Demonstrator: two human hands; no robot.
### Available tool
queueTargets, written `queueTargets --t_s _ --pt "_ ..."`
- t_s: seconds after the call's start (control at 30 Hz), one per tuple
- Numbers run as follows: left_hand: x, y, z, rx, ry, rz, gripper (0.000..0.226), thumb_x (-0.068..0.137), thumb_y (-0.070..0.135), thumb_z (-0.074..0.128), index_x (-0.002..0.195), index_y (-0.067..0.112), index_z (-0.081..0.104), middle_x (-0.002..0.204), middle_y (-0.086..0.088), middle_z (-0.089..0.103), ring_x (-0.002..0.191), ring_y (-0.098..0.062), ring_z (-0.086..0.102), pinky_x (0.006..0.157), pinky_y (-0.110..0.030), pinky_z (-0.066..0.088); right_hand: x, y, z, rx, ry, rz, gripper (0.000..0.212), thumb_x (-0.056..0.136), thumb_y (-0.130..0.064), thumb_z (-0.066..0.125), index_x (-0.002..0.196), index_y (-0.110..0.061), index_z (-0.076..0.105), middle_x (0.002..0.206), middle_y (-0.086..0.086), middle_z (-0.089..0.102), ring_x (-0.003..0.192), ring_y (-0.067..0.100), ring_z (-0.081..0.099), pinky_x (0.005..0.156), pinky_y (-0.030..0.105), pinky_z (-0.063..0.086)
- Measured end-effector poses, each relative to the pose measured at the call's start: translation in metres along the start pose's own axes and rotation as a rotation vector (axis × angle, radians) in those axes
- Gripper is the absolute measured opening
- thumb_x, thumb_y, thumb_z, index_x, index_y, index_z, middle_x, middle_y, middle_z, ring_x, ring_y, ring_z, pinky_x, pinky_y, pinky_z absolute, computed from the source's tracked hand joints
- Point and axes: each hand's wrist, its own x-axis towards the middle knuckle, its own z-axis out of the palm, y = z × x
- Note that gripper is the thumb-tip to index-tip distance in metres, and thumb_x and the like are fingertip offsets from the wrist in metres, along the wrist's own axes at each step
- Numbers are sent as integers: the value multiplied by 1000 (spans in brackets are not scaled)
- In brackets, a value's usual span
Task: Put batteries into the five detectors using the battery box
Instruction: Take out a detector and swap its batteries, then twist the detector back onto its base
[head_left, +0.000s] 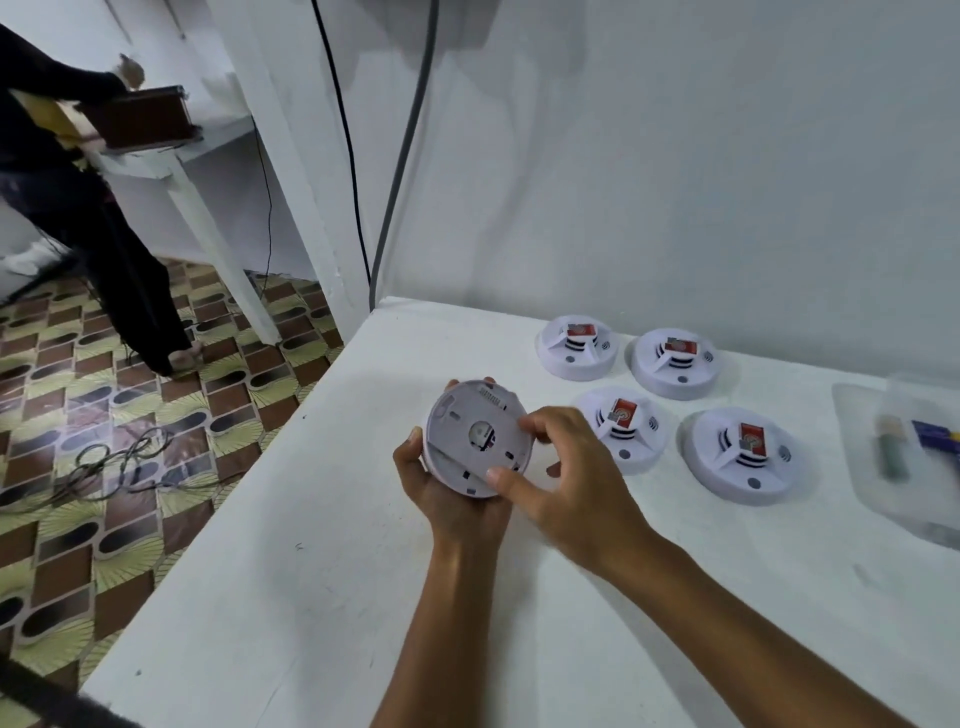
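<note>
My left hand (448, 488) grips a round white detector (475, 439) from below, its flat back plate turned toward me. My right hand (563, 480) holds the same detector's right rim, thumb on the lower edge and fingers curled over the top right. Several more white detectors sit face up on the white table (311, 597), each with a red label: two at the back (576, 347) (674, 362) and two nearer (621, 428) (740, 453). A clear plastic battery box (906, 457) lies at the right edge, blurred, with batteries inside.
The table's left edge drops to a patterned tile floor with loose cables (119, 462). A white wall stands behind the table, with two cables (395, 182) hanging down it. Another person (67, 208) stands at the far left by a second white table.
</note>
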Motion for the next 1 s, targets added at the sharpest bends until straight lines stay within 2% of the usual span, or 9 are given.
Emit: queueTargets --t_s 0.1,0.17,0.23,0.3,0.37,0.43,0.57,0.73,1.0 --pt "-9 3 20 215 36 -33 61 51 45 78 107 20 69 106 -9 67 96 -25 63 79 -38 50 -11 -11 -22 213 -96 157 37 87 -38 64 122 -30 52 125 -12 53 111 3 53 91 25 50" --pt "-13 5 39 544 28 10 46 59 42 74 103 28 73 107 -4 71 98 -23 66 79 -35 53 -18 -19 -39 638 -147 351 30 88 -43 57 116 -35 57 127 -5 60 112 12 59 92 39 54" --pt "-19 6 63 927 -111 48 33 72 49 60 100 37 74 104 6 73 98 -16 69 80 -32 55 -23 -16 -58 1126 -210 506 47 81 -54 50 119 -29 61 124 10 63 113 31 60 93 54 49" --pt "-21 3 83 1071 -243 -66 47 68 65 50 98 37 73 99 12 74 95 -10 69 81 -25 55 -28 -7 -79 1377 -274 532 63 80 -64 46 124 -22 63 126 20 61 116 43 57 99 62 41" --pt "-20 -3 94 1111 -313 -94 73 66 79 43 117 31 66 116 15 69 109 -3 63 88 -17 50 -33 6 -95 1509 -334 478 77 74 -70 57 129 -17 59 133 23 55 122 45 52 99 63 39" --pt "-17 -10 95 1145 -359 -40 87 72 83 37 132 24 55 133 11 60 121 -8 56 96 -25 47 -41 19 -107 1618 -347 423 89 66 -65 71 136 -14 52 139 25 48 126 46 46 95 61 42" --pt "-20 -24 94 1127 -335 -132 45 83 48 50 125 34 58 126 10 65 112 -11 63 84 -29 56 -54 35 -125 1683 -314 307 78 63 -39 85 130 -9 58 140 26 47 124 49 47 88 59 46" --pt "-38 -49 94 1041 -376 -349 46 82 32 60 127 23 59 119 -4 68 109 -27 65 76 -42 58 -65 43 -132 1530 -167 223 73 61 4 71 131 -7 55 132 28 53 113 47 56 84 57 50" --pt "-40 -70 96 1012 -322 -392 36 88 22 58 123 18 64 115 -6 69 107 -29 66 80 -45 58 -72 63 -123 1466 26 211 83 64 11 63 142 -8 38 133 26 53 115 42 58 81 51 55"
